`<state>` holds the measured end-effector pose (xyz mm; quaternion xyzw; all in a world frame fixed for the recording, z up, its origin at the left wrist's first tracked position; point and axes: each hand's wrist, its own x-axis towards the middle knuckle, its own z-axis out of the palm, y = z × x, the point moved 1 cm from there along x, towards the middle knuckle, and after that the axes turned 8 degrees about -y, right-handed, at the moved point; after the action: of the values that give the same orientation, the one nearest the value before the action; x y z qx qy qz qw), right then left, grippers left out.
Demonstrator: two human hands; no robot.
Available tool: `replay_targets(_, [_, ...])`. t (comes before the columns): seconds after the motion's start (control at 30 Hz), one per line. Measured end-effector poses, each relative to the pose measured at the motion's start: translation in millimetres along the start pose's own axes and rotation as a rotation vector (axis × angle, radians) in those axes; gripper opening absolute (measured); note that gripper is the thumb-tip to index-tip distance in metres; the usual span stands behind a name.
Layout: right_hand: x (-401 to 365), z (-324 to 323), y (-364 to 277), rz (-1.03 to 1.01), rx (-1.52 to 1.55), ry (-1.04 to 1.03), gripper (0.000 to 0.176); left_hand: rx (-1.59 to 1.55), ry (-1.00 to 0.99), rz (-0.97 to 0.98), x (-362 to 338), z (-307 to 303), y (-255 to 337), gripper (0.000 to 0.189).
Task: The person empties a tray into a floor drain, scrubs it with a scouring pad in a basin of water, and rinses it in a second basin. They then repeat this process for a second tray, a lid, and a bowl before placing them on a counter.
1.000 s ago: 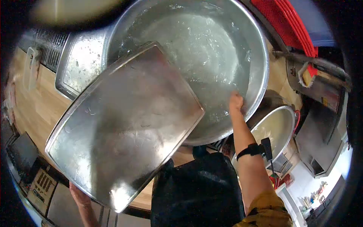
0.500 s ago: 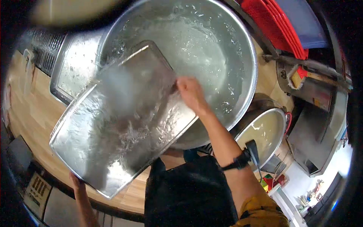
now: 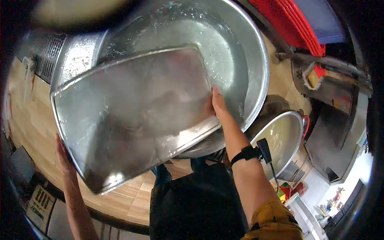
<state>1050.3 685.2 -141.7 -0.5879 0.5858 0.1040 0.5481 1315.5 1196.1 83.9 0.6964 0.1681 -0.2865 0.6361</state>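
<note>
A wet, shiny metal baking tray (image 3: 132, 100) is tilted over a large round metal basin (image 3: 262, 52) of water. My right hand (image 3: 218, 103) grips the tray's right edge, thumb uppermost and most fingers hidden behind the rim. At the tray's left edge, my left hand (image 3: 64, 154) holds on from outside, its fingers partly out of sight. Water covers part of the tray's inner surface. Another metal tray (image 3: 76, 56) lies beyond it, beside the basin.
A smaller metal pot (image 3: 286, 120) of cloudy liquid stands right of the basin. Stacked red plastic trays or baskets (image 3: 290, 24) are at upper right. A wooden-handled brush (image 3: 316, 78) lies below them. Dark grating (image 3: 42, 56) is at far left.
The baking tray has turned clockwise and its near corner has moved away from me. My left hand has risen along the left side. My right hand has moved slightly right and nearer.
</note>
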Motion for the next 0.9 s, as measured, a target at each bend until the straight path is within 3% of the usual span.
replay_targets(0.03, [15.5, 0.0, 14.6, -0.133, -0.026, 0.147, 0.065, 0.007, -0.007, -0.007, 18.8, -2.9, -8.9, 0.062])
replay_targets(0.07, [4.2, -4.2, -1.8, -0.120, -0.026, 0.149, 0.065, 0.065, -0.096, 0.065, 40.2, -16.8, -22.8, 0.063])
replay_targets(0.1, [-21.7, -11.2, -40.0, 0.032, 0.069, 0.112, 0.064, 0.122, -0.187, 0.132, 52.8, -21.7, -33.2, 0.063])
replay_targets(0.13, [-37.2, -17.9, -59.8, 0.181, 0.162, 0.076, 0.063, 0.123, -0.190, 0.118, 54.1, -10.8, -33.7, 0.063])
replay_targets(0.17, [-38.6, -26.4, -58.4, 0.187, 0.156, 0.080, 0.063, -0.062, -0.160, 0.010, 51.3, 5.7, -28.8, 0.065])
replay_targets(0.23, [-36.7, -51.7, -61.8, 0.034, 0.169, 0.171, 0.056, -0.253, -0.129, -0.094, 33.5, 47.9, -18.3, 0.066])
replay_targets(0.27, [-32.7, -71.3, -59.8, 0.084, 0.244, 0.138, 0.046, -0.199, -0.351, 0.078, 16.1, 75.5, -10.2, 0.068])
replay_targets(0.33, [-50.4, -112.9, -73.5, 0.007, 0.376, 0.173, 0.032, -0.113, -0.262, 0.143, 30.8, 70.6, -18.7, 0.069])
replay_targets(0.37, [-86.1, -124.1, -109.9, 0.129, 0.518, 0.208, 0.031, -0.102, -0.188, 0.142, 38.0, 74.8, -22.2, 0.069])
replay_targets(0.4, [-88.6, -157.2, -101.1, 0.029, 0.427, 0.198, 0.027, -0.112, -0.166, 0.130, 44.9, 89.8, -22.8, 0.070])
replay_targets(0.47, [-79.6, -247.3, -40.0, -0.087, 0.477, 0.244, 0.028, -0.160, -0.196, 0.013, 59.9, 141.3, -11.1, 0.063])
replay_targets(0.5, [-137.6, -249.8, -94.3, -0.053, 0.457, 0.240, 0.031, -0.154, -0.272, -0.038, 65.3, 167.4, -6.5, 0.059])
replay_targets(0.57, [-174.2, -302.5, -98.1, -0.194, 0.498, 0.059, 0.028, -0.228, -0.382, -0.188, 69.6, 222.4, -7.8, 0.052])
replay_targets(0.63, [-210.3, -339.0, -103.1, -0.234, 0.273, 0.214, 0.033, -0.117, -0.475, -0.160, 85.8, 257.9, -42.8, 0.040])
replay_targets(0.67, [-221.5, -360.0, -97.9, -0.251, 0.247, 0.251, 0.037, -0.085, -0.481, -0.301, 94.6, 278.9, -61.7, 0.069])
replay_targets(0.7, [-232.8, -379.2, -92.7, -0.265, 0.219, 0.289, 0.042, -0.086, -0.541, -0.477, 104.5, 291.2, -84.1, 0.070])
replay_targets(0.73, [-246.5, -391.4, -92.0, -0.270, 0.273, 0.275, 0.042, -0.048, -0.585, -0.435, 115.2, 304.7, -116.9, 0.071])
replay_targets(0.77, [-268.5, -364.6, -121.4, -0.215, 0.093, 0.282, 0.043, -0.010, -0.628, -0.392, 123.5, 315.7, -150.2, 0.072])
replay_targets(0.8, [-278.0, -356.8, -129.6, -0.196, 0.164, 0.344, 0.040, -0.014, -0.635, -0.396, 124.5, 321.3, -175.4, 0.072])
replay_targets(0.83, [-285.7, -350.8, -132.2, -0.178, 0.237, 0.403, 0.038, 0.371, -0.571, -0.065, 122.9, 321.5, -194.7, 0.048])
replay_targets(0.9, [-297.4, -327.2, -136.5, -0.177, 0.309, 0.481, 0.037, 0.741, -0.484, 0.273, 103.8, 316.2, -195.6, 0.025])
